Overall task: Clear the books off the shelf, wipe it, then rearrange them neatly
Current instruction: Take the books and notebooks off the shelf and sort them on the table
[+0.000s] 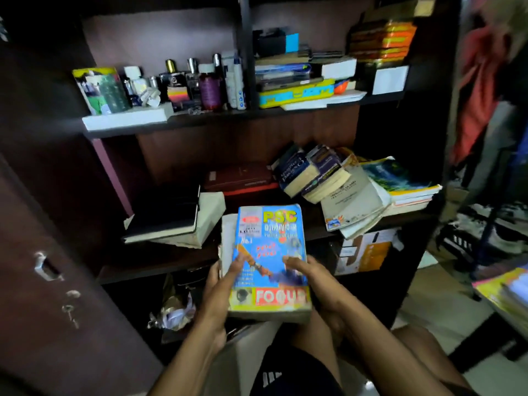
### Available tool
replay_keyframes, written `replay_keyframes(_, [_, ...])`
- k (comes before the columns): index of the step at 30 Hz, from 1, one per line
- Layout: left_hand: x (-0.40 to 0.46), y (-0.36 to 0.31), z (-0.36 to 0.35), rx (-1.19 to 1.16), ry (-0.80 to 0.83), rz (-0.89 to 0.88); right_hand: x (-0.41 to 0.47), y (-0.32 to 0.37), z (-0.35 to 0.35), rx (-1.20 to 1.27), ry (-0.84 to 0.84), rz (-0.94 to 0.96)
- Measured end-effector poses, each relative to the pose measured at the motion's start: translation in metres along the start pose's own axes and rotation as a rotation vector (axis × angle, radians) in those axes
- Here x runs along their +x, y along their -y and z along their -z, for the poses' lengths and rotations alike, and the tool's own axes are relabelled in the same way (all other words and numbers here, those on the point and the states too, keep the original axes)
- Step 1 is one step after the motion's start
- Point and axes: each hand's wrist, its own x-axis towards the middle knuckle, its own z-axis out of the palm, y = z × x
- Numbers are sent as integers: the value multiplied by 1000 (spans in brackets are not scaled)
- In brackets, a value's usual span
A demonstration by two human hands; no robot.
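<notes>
So this is the clearing step, nothing wiped yet as far as I can tell. Both hands are holding the blue book (268, 261) out in front of the middle shelf (160, 262). The left hand (221, 284) is gripping its left edge with the thumb lying on the cover, and the right hand (311, 278) is wrapping round the right edge, so each grip is closed on that book. There might be a second, paler book tucked under it, but it's blurry.

Plenty left on that shelf: a black book pile (171, 215) at 10 o'clock of the blue one, a red book (243, 178) at 12, and a messy heap (351, 190) at 2.

Next, I'd guess, this one needs setting down somewhere off the shelf, then going back for the rest.
</notes>
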Motion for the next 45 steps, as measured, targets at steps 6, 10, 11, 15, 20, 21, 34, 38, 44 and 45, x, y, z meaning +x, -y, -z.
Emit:
replay_keyframes(6, [-56,8,-41,2,176,-81,-50,2,40,-77,-8,97])
replay_keyframes(10, [-86,4,-111,-91,463,13,-122,42,99,-16,-145,241])
replay_keyframes(11, [-96,1,-143,-137,599,117,-148,58,123,-13,-212,281])
replay_keyframes(15, [-109,3,-237,-102,744,77,-217,109,196,-8,-330,378])
replay_keyframes(20, [-127,29,-372,52,881,-71,-300,143,302,54,-623,450])
replay_keyframes(21, [-133,34,-401,66,915,-80,-315,148,328,90,-684,453])
replay_keyframes(34, [-98,56,-637,144,1016,-101,-388,115,572,261,-1190,424])
replay_keyframes(38, [-79,91,-683,316,1001,-125,-382,105,588,181,-1240,407])
replay_keyframes(44, [-51,145,-707,733,999,-363,-372,100,598,-152,-1419,293])
replay_keyframes(45, [-46,146,-708,805,1008,-434,-371,100,599,-185,-1426,274])
